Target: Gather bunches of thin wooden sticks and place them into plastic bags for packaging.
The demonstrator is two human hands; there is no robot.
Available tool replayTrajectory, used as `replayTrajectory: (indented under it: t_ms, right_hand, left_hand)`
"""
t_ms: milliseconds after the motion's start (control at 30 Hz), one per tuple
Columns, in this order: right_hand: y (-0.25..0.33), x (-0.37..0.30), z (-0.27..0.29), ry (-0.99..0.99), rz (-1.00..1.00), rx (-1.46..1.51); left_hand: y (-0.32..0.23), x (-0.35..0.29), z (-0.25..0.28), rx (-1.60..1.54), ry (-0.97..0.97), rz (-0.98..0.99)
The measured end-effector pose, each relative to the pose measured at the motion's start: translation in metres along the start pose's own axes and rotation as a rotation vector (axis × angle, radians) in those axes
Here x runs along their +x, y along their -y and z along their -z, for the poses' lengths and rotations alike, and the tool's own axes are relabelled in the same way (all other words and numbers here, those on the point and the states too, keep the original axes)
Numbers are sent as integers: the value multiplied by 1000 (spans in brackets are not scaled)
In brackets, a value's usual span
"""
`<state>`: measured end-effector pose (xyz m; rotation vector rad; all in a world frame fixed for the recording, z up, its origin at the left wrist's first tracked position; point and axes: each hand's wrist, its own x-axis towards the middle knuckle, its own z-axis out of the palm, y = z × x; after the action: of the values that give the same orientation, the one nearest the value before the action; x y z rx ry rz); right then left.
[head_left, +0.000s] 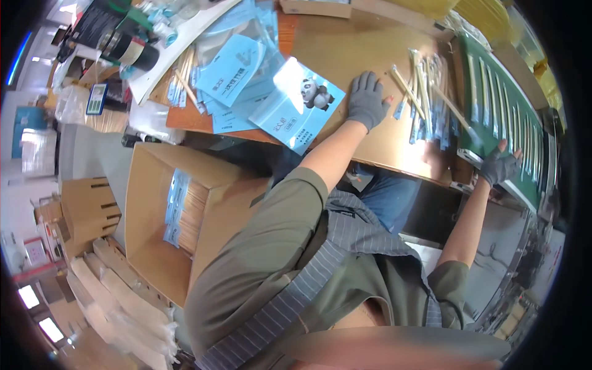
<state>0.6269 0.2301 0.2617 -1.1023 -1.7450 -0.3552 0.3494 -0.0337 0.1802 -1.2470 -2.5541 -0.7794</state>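
Note:
My left hand (368,100), in a grey glove with bare fingertips, lies flat on the brown cardboard-covered tabletop (345,43), holding nothing. Right beside it is a loose pile of chopsticks (425,98) in clear and blue wrappers. A blue plastic bag (299,105) with a panda picture lies just left of that hand. Over the near edge of a green conveyor belt (493,80), my right hand (501,166), gloved the same way, has its fingers apart. Wrapped chopsticks lie in a row along the belt; whether my right fingertips touch one I cannot tell.
More blue bags (231,74) overlap at the table's left, with some chopsticks (185,77) beside them. Below the table's left edge stands an open cardboard box (148,209) holding bundled chopsticks. A dark bottle (129,50) is at the upper left. Yellow plastic sacks (493,24) are behind the belt.

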Motion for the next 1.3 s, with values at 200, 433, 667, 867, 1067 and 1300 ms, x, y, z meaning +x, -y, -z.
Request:
replayTrajectory:
  t_ms: [200,433,667,867,1067,1300]
  right_hand:
    - [37,-12,-3,62,42,116]
    - [24,-18,-5,26,-111,166]
    - [40,-22,-2,-19,-51,119]
    - [57,-18,15,27,-101,73]
    - [62,-18,15,12,-150,114]
    - [62,-12,18,25,-155,135]
  left_hand:
    - [14,1,0,31,25,-3]
    - [12,3,-10,37,-14,-90]
    - [19,-1,-10,122,-49,-185]
    - [16,-2,1,102,-27,-175]
    - [21,-1,-2,109,-29,-193]
    - [19,1,-2,131,-42,-204]
